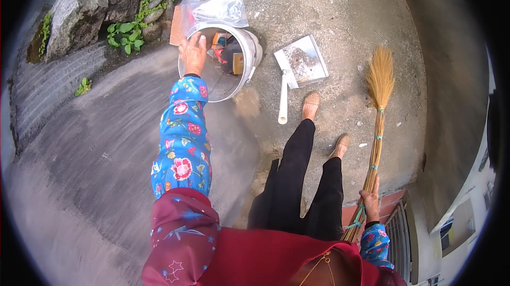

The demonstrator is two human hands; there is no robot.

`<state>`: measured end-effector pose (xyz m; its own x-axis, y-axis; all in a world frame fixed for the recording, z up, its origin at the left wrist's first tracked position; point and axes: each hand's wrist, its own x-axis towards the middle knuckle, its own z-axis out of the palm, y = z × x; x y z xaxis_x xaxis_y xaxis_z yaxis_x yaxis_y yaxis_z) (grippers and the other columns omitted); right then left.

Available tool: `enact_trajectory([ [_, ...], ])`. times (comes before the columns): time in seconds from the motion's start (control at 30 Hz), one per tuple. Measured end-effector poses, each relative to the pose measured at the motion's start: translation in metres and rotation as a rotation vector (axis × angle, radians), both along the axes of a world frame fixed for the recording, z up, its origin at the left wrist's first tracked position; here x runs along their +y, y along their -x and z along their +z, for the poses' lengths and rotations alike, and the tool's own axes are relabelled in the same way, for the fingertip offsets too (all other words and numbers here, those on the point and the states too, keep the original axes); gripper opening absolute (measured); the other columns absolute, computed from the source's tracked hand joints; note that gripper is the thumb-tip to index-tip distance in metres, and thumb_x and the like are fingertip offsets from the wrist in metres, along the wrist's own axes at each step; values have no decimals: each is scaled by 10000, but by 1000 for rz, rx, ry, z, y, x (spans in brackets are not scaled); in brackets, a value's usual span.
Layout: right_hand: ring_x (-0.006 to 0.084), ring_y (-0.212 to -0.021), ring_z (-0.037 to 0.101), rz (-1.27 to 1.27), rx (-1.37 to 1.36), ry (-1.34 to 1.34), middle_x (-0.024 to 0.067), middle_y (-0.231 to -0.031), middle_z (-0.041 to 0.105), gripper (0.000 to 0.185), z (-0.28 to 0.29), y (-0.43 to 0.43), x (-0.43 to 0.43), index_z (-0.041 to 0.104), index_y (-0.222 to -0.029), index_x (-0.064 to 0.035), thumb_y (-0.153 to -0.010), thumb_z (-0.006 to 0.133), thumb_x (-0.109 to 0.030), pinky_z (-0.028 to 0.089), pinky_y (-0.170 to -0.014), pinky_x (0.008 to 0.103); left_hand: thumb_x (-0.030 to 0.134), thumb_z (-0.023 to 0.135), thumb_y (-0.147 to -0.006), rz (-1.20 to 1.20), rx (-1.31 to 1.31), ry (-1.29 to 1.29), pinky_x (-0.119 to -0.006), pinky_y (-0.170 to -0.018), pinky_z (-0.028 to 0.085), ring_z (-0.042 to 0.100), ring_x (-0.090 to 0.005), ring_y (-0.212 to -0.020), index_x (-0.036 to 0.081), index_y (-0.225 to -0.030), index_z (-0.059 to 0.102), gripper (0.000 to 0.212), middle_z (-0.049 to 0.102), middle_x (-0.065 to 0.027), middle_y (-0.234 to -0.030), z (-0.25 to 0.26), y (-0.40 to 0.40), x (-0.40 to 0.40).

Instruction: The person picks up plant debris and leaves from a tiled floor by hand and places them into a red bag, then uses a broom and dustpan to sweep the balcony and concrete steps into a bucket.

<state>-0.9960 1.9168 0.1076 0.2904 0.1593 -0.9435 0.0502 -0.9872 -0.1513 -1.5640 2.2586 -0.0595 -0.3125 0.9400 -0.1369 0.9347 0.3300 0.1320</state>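
Observation:
My left hand [193, 53] rests at the left rim of a round plastic bucket [249, 49], its fingers bent over or against the edge; how firmly they hold is hard to see. Inside the bucket lie small boxes and a red scrap. At the right, my right hand [370, 202] is closed around the bound stalks of a straw broom [380, 83], whose bristles point away from me. Between bucket and broom, a metal dustpan [306, 63] with a white pipe handle [283, 102] sits on the concrete, with dirt and debris in it.
Clear plastic bags [221, 7] lie against the bucket's far side, beside a brick-coloured slab [175, 27]. Large rocks [77, 11] and green plants [125, 37] border the upper left. My feet stand on rough concrete near the dustpan. A metal grille [398, 238] is at the lower right.

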Motion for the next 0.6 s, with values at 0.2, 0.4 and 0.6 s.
enact_trajectory([
  [0.2, 171, -475, 487, 59, -22, 101, 93, -745, 490, 846, -10, 0, 9, 77, -1406, -176, -690, 481, 24, 432, -403, 281, 563, 519, -761, 72, 152, 446, -543, -989, 197, 293, -400, -1226, 280, -1340, 302, 680, 371, -190, -1294, -55, 29, 81],
  [0.4, 175, -491, 488, 32, -40, 209, 85, -748, 487, 850, -6, -1, 14, 83, -1405, -206, -692, 487, 20, 429, -416, 289, 522, 684, -651, -28, -150, 599, -363, -847, 416, 545, -293, -999, 89, -1141, 541, 670, 581, -170, -1062, -79, 38, 103],
  [0.6, 176, -512, 494, 40, -32, 201, 87, -793, 485, 838, -4, 2, 21, 99, -1402, -220, -700, 486, 26, 432, -426, 287, 281, 693, -692, -79, -164, 352, -331, -678, 455, 596, -210, -698, 59, -764, 628, 242, 633, -104, -731, -67, 60, 108],
])
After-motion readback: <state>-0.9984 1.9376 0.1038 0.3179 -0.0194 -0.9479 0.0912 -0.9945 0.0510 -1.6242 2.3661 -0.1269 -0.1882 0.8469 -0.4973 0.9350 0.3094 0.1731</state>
